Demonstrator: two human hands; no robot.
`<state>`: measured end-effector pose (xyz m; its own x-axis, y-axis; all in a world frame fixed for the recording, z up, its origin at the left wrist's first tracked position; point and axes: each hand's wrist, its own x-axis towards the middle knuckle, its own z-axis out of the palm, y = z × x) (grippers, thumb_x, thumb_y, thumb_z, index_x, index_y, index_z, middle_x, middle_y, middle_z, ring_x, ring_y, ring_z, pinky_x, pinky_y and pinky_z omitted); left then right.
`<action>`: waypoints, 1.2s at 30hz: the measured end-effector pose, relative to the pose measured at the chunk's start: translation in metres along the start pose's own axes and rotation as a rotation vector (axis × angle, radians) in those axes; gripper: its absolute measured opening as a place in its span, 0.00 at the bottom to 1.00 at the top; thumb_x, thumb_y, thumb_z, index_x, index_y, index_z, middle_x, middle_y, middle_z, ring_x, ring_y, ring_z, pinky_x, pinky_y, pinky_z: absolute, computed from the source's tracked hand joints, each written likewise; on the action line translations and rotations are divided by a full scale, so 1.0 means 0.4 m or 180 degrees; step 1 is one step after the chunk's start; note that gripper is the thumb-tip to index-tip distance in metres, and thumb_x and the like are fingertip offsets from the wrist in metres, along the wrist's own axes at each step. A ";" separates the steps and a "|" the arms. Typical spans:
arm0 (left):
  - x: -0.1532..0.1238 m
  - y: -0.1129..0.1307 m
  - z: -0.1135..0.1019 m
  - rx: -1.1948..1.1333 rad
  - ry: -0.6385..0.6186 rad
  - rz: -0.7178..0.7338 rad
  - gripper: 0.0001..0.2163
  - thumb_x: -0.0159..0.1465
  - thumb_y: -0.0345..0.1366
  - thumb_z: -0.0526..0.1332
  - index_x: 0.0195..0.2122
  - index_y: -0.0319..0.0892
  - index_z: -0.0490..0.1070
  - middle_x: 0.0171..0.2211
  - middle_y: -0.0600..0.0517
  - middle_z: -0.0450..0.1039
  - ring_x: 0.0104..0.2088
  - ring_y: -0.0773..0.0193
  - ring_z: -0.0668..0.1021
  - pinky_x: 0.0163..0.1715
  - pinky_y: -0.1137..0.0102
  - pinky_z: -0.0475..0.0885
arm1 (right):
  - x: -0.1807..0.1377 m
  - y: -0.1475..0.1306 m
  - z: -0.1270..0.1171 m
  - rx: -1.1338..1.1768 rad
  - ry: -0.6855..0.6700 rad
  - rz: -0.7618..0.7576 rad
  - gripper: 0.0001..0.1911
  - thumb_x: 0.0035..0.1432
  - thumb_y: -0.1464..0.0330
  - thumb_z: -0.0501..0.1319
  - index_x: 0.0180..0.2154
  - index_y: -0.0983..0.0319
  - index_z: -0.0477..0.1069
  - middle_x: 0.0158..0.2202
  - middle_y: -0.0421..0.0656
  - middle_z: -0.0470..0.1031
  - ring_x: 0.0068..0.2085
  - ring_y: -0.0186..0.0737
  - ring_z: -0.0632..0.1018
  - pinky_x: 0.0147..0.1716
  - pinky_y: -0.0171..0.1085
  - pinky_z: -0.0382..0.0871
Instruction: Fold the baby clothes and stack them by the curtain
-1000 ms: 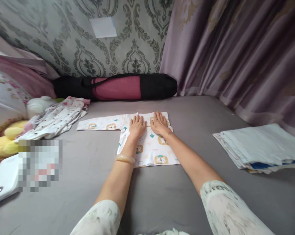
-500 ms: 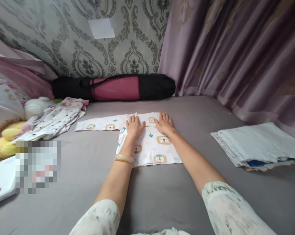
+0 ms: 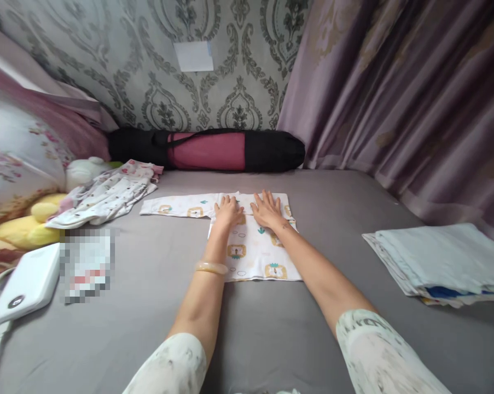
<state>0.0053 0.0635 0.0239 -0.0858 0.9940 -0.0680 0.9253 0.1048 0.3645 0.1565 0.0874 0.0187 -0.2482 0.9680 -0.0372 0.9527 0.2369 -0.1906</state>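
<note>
A small white long-sleeved shirt (image 3: 253,254) with a lion print lies on the grey sheet in front of me. One sleeve stretches out to the left, while the right side is folded in over the body. My left hand (image 3: 228,212) rests on the upper left of the shirt, fingers slightly bent and apart. Farther right, my right hand (image 3: 267,210) lies flat on the upper part with its fingers spread. Neither hand grips the cloth. The shirt's fabric under both palms and forearms is hidden.
A stack of folded clothes (image 3: 443,262) lies at the right. On the left are more printed clothes (image 3: 111,194), a yellow plush toy (image 3: 33,224), a white device with a cable (image 3: 29,284) and a blurred-out item (image 3: 88,265). A black and pink bag (image 3: 208,150) lies along the wall.
My right hand has moved left across the shirt, closer to my left hand, baring the shirt's right edge. The view has shifted a little, so the surroundings sit farther right.
</note>
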 end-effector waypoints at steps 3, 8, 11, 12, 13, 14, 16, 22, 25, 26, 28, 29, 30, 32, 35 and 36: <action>-0.005 -0.018 -0.010 -0.0002 -0.0116 -0.0006 0.19 0.67 0.41 0.50 0.56 0.41 0.63 0.67 0.39 0.53 0.67 0.49 0.55 0.63 0.46 0.49 | 0.004 -0.019 0.024 0.0056 -0.0062 0.0085 0.31 0.69 0.55 0.37 0.69 0.58 0.45 0.72 0.50 0.38 0.70 0.53 0.40 0.64 0.61 0.35; -0.011 -0.021 -0.010 -0.0089 -0.0028 0.0031 0.16 0.67 0.40 0.51 0.52 0.41 0.65 0.62 0.39 0.60 0.65 0.49 0.59 0.62 0.45 0.49 | 0.013 -0.012 0.030 -0.0011 -0.0088 0.0113 0.31 0.69 0.55 0.37 0.69 0.57 0.47 0.72 0.50 0.39 0.70 0.53 0.40 0.63 0.62 0.35; -0.010 -0.022 -0.024 -0.0331 -0.0074 -0.0010 0.17 0.66 0.39 0.53 0.55 0.41 0.65 0.63 0.39 0.60 0.66 0.51 0.59 0.63 0.47 0.48 | 0.017 -0.020 0.012 -0.0024 -0.0263 0.0186 0.31 0.69 0.56 0.39 0.69 0.59 0.47 0.72 0.51 0.39 0.70 0.54 0.40 0.63 0.63 0.36; -0.010 -0.025 -0.031 -0.0461 -0.0091 -0.0025 0.18 0.66 0.39 0.53 0.56 0.41 0.64 0.64 0.39 0.59 0.66 0.51 0.59 0.63 0.49 0.49 | 0.019 -0.029 0.006 -0.0049 -0.0264 0.0207 0.31 0.69 0.57 0.39 0.69 0.60 0.48 0.72 0.52 0.39 0.70 0.54 0.40 0.63 0.63 0.35; -0.009 -0.029 -0.040 -0.0607 -0.0092 -0.0037 0.20 0.66 0.39 0.54 0.58 0.40 0.63 0.64 0.39 0.59 0.65 0.52 0.60 0.64 0.52 0.51 | 0.021 -0.040 0.002 -0.0084 -0.0205 0.0179 0.31 0.69 0.57 0.39 0.69 0.61 0.48 0.72 0.52 0.39 0.70 0.54 0.40 0.63 0.62 0.34; -0.007 -0.034 -0.048 -0.0758 -0.0069 -0.0046 0.21 0.66 0.39 0.54 0.60 0.40 0.62 0.64 0.39 0.59 0.65 0.53 0.62 0.63 0.55 0.53 | 0.023 -0.054 0.000 -0.0114 -0.0114 0.0090 0.31 0.69 0.58 0.39 0.68 0.62 0.49 0.71 0.52 0.40 0.70 0.53 0.41 0.64 0.61 0.33; -0.004 -0.050 -0.064 -0.1032 0.0049 -0.0069 0.22 0.67 0.39 0.53 0.61 0.38 0.61 0.63 0.39 0.61 0.63 0.54 0.65 0.62 0.61 0.58 | 0.030 -0.087 0.003 -0.0118 0.0039 -0.0249 0.31 0.69 0.59 0.39 0.68 0.63 0.49 0.71 0.50 0.41 0.70 0.49 0.41 0.65 0.58 0.31; 0.007 -0.116 -0.081 -0.1484 0.0378 -0.0425 0.22 0.66 0.36 0.54 0.61 0.34 0.64 0.58 0.38 0.69 0.58 0.54 0.72 0.56 0.66 0.66 | 0.056 -0.156 0.033 0.0024 -0.0225 -0.0626 0.33 0.69 0.59 0.37 0.69 0.68 0.46 0.71 0.46 0.42 0.70 0.46 0.43 0.66 0.55 0.32; 0.014 -0.149 -0.081 -0.1573 0.0646 -0.0691 0.20 0.65 0.35 0.55 0.57 0.36 0.68 0.55 0.40 0.72 0.55 0.54 0.74 0.54 0.65 0.67 | 0.064 -0.158 0.038 0.0073 -0.0340 -0.0529 0.33 0.69 0.58 0.36 0.69 0.68 0.44 0.72 0.46 0.40 0.70 0.45 0.42 0.66 0.54 0.32; 0.016 -0.159 -0.082 -0.1594 0.0735 -0.0746 0.19 0.65 0.35 0.55 0.56 0.37 0.70 0.55 0.40 0.73 0.55 0.55 0.75 0.54 0.65 0.67 | 0.065 -0.157 0.038 0.0084 -0.0359 -0.0517 0.33 0.69 0.58 0.35 0.69 0.67 0.43 0.72 0.45 0.40 0.70 0.45 0.42 0.66 0.54 0.32; 0.018 -0.178 -0.086 -0.1648 0.0921 -0.0884 0.17 0.65 0.34 0.53 0.53 0.38 0.71 0.53 0.41 0.74 0.54 0.56 0.75 0.54 0.65 0.67 | 0.065 -0.155 0.038 0.0089 -0.0375 -0.0512 0.33 0.69 0.58 0.35 0.69 0.67 0.43 0.72 0.45 0.39 0.70 0.44 0.41 0.66 0.54 0.32; 0.016 -0.188 -0.089 -0.1660 0.1032 -0.1004 0.17 0.66 0.34 0.53 0.53 0.38 0.71 0.52 0.41 0.74 0.54 0.56 0.75 0.54 0.65 0.66 | 0.065 -0.155 0.039 0.0083 -0.0381 -0.0507 0.33 0.69 0.58 0.35 0.69 0.66 0.43 0.72 0.45 0.39 0.71 0.44 0.41 0.66 0.53 0.32; 0.013 -0.197 -0.093 -0.1637 0.1179 -0.1185 0.17 0.66 0.34 0.52 0.53 0.37 0.71 0.52 0.41 0.74 0.54 0.56 0.74 0.54 0.65 0.65 | 0.065 -0.154 0.040 0.0074 -0.0386 -0.0504 0.33 0.68 0.58 0.35 0.69 0.66 0.43 0.72 0.45 0.39 0.71 0.44 0.41 0.66 0.53 0.31; 0.002 -0.214 -0.101 -0.1492 0.1565 -0.1727 0.17 0.66 0.34 0.52 0.52 0.37 0.71 0.52 0.39 0.72 0.56 0.52 0.71 0.55 0.62 0.63 | 0.066 -0.153 0.044 0.0038 -0.0372 -0.0502 0.33 0.68 0.58 0.35 0.69 0.65 0.43 0.72 0.45 0.39 0.71 0.43 0.41 0.66 0.53 0.31; -0.017 -0.235 -0.109 -0.1251 0.2179 -0.2681 0.17 0.64 0.36 0.54 0.53 0.38 0.69 0.55 0.36 0.66 0.58 0.46 0.67 0.55 0.57 0.62 | 0.069 -0.151 0.053 -0.0034 -0.0315 -0.0514 0.33 0.68 0.58 0.34 0.70 0.65 0.42 0.72 0.45 0.40 0.70 0.44 0.41 0.66 0.53 0.32; -0.022 -0.240 -0.110 -0.1230 0.2317 -0.2937 0.17 0.63 0.36 0.55 0.52 0.40 0.69 0.56 0.36 0.64 0.57 0.45 0.67 0.54 0.56 0.62 | 0.070 -0.151 0.056 -0.0056 -0.0302 -0.0516 0.33 0.68 0.58 0.33 0.69 0.65 0.42 0.72 0.45 0.40 0.70 0.44 0.41 0.66 0.54 0.32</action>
<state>-0.0991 0.0458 0.0303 -0.9477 0.3164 0.0422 0.2505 0.6551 0.7128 0.0882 0.0984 0.0071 -0.4134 0.9051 -0.1000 0.9016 0.3914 -0.1843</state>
